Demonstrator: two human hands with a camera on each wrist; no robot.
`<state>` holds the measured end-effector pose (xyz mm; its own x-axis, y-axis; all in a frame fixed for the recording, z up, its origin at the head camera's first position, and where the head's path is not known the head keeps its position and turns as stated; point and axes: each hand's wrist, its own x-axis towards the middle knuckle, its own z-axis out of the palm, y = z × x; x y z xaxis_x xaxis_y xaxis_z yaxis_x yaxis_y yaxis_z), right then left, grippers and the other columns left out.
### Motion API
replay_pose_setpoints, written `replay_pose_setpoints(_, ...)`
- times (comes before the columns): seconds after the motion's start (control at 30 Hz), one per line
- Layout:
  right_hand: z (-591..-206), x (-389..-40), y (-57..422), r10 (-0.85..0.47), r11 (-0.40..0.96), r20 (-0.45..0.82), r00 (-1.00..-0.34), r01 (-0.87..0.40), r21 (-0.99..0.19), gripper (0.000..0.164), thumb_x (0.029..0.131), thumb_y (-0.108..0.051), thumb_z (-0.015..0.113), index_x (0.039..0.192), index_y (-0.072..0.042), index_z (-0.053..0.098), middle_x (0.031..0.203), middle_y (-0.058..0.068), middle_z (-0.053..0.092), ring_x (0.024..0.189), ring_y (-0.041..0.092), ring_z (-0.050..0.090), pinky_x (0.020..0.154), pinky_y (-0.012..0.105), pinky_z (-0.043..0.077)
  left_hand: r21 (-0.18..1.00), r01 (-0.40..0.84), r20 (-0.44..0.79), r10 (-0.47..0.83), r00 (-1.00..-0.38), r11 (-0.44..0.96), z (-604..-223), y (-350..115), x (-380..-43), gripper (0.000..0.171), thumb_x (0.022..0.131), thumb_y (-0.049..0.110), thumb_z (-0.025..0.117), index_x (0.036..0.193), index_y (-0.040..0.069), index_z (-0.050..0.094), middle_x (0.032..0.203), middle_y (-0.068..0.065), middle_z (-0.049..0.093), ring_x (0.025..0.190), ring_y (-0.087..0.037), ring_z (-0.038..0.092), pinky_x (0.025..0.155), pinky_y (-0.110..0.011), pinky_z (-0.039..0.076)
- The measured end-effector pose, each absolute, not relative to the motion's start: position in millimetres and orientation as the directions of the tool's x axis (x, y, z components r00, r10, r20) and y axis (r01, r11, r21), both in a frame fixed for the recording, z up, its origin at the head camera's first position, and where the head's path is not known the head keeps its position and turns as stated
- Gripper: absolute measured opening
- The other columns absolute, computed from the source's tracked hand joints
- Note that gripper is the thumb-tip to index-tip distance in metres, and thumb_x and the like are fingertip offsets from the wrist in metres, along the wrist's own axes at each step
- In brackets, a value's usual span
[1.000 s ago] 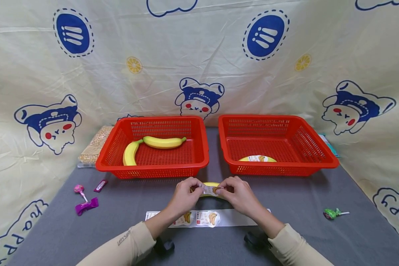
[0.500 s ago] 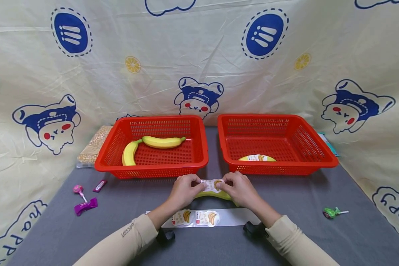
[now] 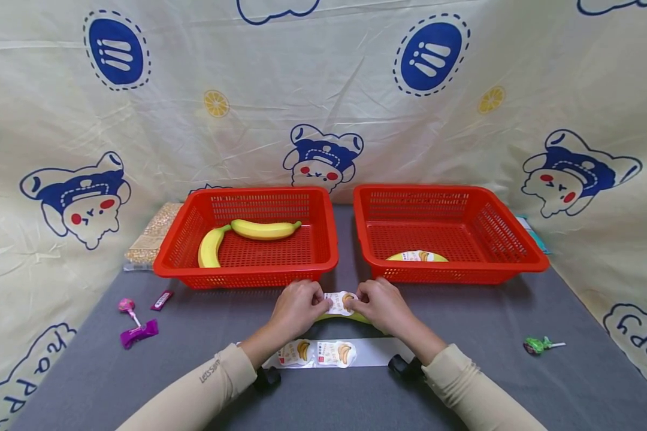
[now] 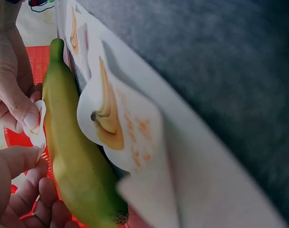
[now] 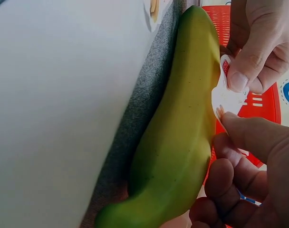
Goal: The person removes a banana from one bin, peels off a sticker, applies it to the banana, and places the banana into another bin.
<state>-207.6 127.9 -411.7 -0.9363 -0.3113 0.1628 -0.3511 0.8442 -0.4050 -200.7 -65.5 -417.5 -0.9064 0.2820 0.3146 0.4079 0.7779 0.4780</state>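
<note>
A yellow-green banana (image 3: 345, 318) lies crosswise on the table between the hands. A white banana-print sticker (image 3: 336, 301) is at its upper side. My left hand (image 3: 298, 306) pinches the sticker's left end, and my right hand (image 3: 386, 306) has its right end between thumb and finger. The right wrist view shows both thumbs on the sticker (image 5: 228, 99) against the banana (image 5: 182, 118); how far it adheres cannot be told. Nearer me lies a backing strip (image 3: 374, 353) with similar stickers, partly hidden by the left wrist.
Behind the hands stand two red baskets: the left basket (image 3: 248, 278) holds two bananas, the right basket (image 3: 437, 273) one stickered banana. Wrapped sweets (image 3: 139, 333) and a lollipop (image 3: 127, 306) lie left, a green lollipop (image 3: 539, 345) right. A grain bag (image 3: 150, 242) sits behind left.
The sticker, earlier held tilted over the banana, now lies flatter along its upper side. Both hands have moved slightly away from me. In the last half second little has changed.
</note>
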Motion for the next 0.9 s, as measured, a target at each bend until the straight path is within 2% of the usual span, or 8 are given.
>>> replay_pose_setpoints(0.2, -411.8, -208.2, 126.6, -0.312, 0.851, 0.182, -0.932, -0.36, -0.384, 0.028, 0.077, -0.032, 0.074, 0.06, -0.018, 0.058, 0.057, -0.007, 0.049, 0.064, 0.011, 0.04, 0.06, 0.025, 0.031, 0.425, 0.418, 0.339, 0.287, -0.896, 0.803, -417.5, -64.6, -200.1, 0.023, 0.077, 0.028, 0.072, 0.061, 0.02, 0.058, 0.063, 0.007, 0.054, 0.065, -0.011, 0.05, 0.059, -0.022, 0.035)
replay_pose_setpoints(0.57, -417.1, -207.9, 121.5, -0.32, 0.857, 0.302, -0.898, -0.41, -0.311, 0.027, 0.073, -0.022, 0.072, 0.055, -0.017, 0.053, 0.055, -0.005, 0.049, 0.059, 0.012, 0.041, 0.055, 0.026, 0.032, 0.393, 0.409, 0.341, 0.283, -0.897, 0.824, -421.4, -61.8, -202.7, 0.022, 0.078, 0.027, 0.07, 0.062, 0.02, 0.056, 0.063, 0.005, 0.053, 0.062, -0.011, 0.048, 0.054, -0.021, 0.035)
replay_pose_setpoints(0.73, -418.1, -208.7, 122.6, -0.298, 0.858, 0.307, -0.904, -0.394, -0.33, 0.027, 0.073, -0.025, 0.075, 0.062, -0.017, 0.052, 0.059, -0.004, 0.048, 0.059, 0.013, 0.043, 0.056, 0.027, 0.034, 0.419, 0.401, 0.313, 0.285, -0.906, 0.815, -421.3, -62.2, -202.3, 0.014, 0.08, 0.026, 0.07, 0.081, 0.015, 0.062, 0.072, 0.001, 0.057, 0.066, -0.012, 0.049, 0.057, -0.024, 0.037)
replay_pose_setpoints(0.8, -418.7, -209.4, 124.3, -0.291, 0.852, 0.298, -0.909, -0.388, -0.352, 0.029, 0.072, -0.028, 0.078, 0.066, -0.016, 0.052, 0.062, -0.004, 0.049, 0.06, 0.012, 0.044, 0.057, 0.027, 0.035, 0.44, 0.388, 0.289, 0.282, -0.915, 0.81, -420.9, -62.8, -201.9, 0.019, 0.08, 0.027, 0.07, 0.092, 0.014, 0.064, 0.078, -0.001, 0.061, 0.071, -0.014, 0.053, 0.061, -0.026, 0.04)
replay_pose_setpoints(0.9, -419.8, -210.1, 128.4, -0.292, 0.844, 0.275, -0.916, -0.382, -0.377, 0.03, 0.073, -0.03, 0.079, 0.073, -0.015, 0.053, 0.067, -0.002, 0.05, 0.063, 0.011, 0.045, 0.059, 0.027, 0.036, 0.461, 0.375, 0.249, 0.289, -0.924, 0.804, -419.6, -63.6, -202.1, 0.024, 0.082, 0.027, 0.07, 0.1, 0.012, 0.068, 0.089, -0.004, 0.067, 0.081, -0.019, 0.059, 0.067, -0.032, 0.046)
